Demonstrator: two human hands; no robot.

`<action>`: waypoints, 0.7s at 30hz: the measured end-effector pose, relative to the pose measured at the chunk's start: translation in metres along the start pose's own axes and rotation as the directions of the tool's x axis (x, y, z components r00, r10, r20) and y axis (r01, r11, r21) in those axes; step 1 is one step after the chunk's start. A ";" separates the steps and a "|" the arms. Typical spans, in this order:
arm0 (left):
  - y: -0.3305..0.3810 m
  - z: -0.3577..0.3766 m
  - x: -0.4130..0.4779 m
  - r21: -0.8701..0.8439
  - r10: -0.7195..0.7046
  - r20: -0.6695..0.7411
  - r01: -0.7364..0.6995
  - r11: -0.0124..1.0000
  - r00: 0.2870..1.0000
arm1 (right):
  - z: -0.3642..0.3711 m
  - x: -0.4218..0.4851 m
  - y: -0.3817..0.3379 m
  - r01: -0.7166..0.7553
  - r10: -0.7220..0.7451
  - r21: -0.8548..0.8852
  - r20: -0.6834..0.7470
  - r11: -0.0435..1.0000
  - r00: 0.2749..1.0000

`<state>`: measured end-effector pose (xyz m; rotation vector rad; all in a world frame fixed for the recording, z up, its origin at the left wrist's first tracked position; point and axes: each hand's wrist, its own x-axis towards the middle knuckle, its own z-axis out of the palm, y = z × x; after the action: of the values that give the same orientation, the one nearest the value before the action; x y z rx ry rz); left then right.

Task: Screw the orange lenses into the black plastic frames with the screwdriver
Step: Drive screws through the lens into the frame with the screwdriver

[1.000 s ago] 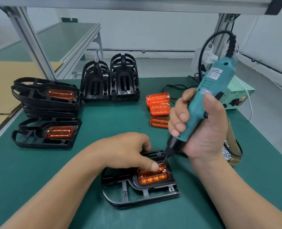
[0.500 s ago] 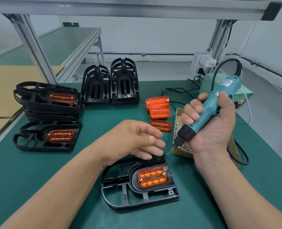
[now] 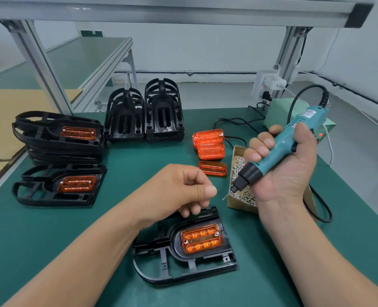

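Right hand (image 3: 289, 173) fingers clamped round screwdriver (image 3: 278, 147), left hand (image 3: 174, 189) fingers curled (thumb on forefinger) above frame (image 3: 175, 241)

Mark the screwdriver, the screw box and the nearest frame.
screwdriver (image 3: 282, 141), head view, teal body
screw box (image 3: 241, 206), head view, front cardboard wall
frame (image 3: 175, 242), head view, black surround left of lens

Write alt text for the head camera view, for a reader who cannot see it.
A right hand grips a teal electric screwdriver above a box of screws, while the left hand, fingers curled, hovers over a black frame with an orange lens on a green bench.
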<state>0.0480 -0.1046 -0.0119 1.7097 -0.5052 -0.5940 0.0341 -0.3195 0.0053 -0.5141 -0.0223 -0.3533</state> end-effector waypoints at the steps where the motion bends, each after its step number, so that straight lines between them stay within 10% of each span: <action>1: 0.000 0.000 -0.001 -0.061 -0.005 0.024 0.006 0.998 1.000 | 0.000 0.000 0.000 0.011 -0.011 0.001 -0.006 1.000 1.000; 21: 0.001 0.017 -0.003 -0.235 -0.017 0.094 0.038 0.971 0.995 | 0.005 -0.003 -0.002 0.069 -0.069 0.000 0.005 0.998 0.998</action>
<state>0.0344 -0.1160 -0.0133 1.4705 -0.4562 -0.7256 0.0311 -0.3178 0.0099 -0.5150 -0.0447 -0.4197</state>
